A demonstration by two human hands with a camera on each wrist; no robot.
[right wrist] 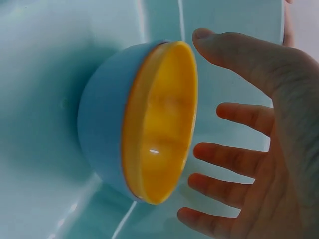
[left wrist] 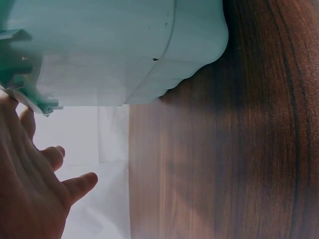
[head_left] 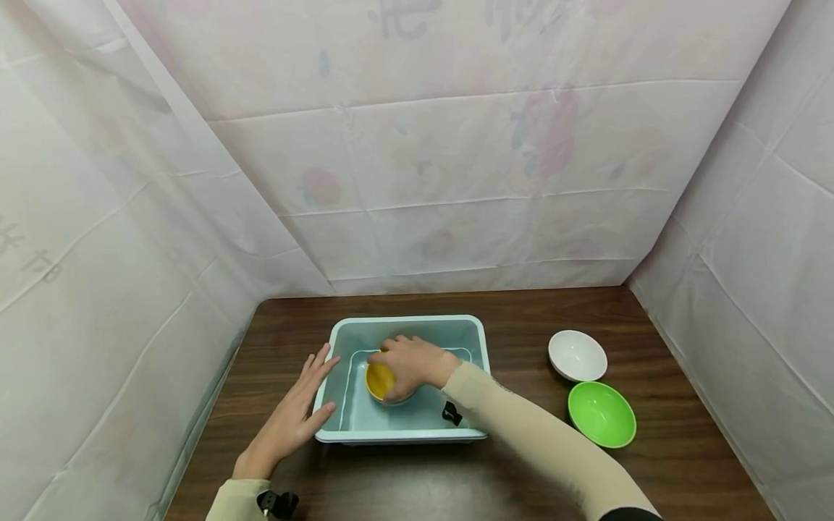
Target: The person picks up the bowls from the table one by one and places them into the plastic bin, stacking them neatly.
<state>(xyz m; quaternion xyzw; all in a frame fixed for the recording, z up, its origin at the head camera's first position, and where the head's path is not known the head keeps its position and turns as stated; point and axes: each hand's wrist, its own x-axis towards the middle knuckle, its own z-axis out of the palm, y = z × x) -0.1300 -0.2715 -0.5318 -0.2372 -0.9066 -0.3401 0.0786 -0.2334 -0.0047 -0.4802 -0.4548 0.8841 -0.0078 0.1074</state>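
Note:
A yellow bowl [right wrist: 169, 119] sits nested inside a blue bowl [right wrist: 104, 119] on the floor of the pale blue-green basin [head_left: 400, 437]. Over these bowls is my right hand [head_left: 413, 365], its fingers spread. In the right wrist view a gap shows between those fingers and the yellow rim, and nothing is held. My left hand [head_left: 293, 412] lies against the basin's left rim with its fingers extended. The left wrist view shows that hand [left wrist: 35, 174] beside the basin's outer wall [left wrist: 114, 50], some fingertips hidden behind the rim.
To the right of the basin stand a white bowl [head_left: 577, 355] and, nearer, a green bowl [head_left: 602, 414], close together on the dark wooden table [head_left: 391, 481]. White printed sheets [head_left: 456, 159] hang behind the table and on both sides.

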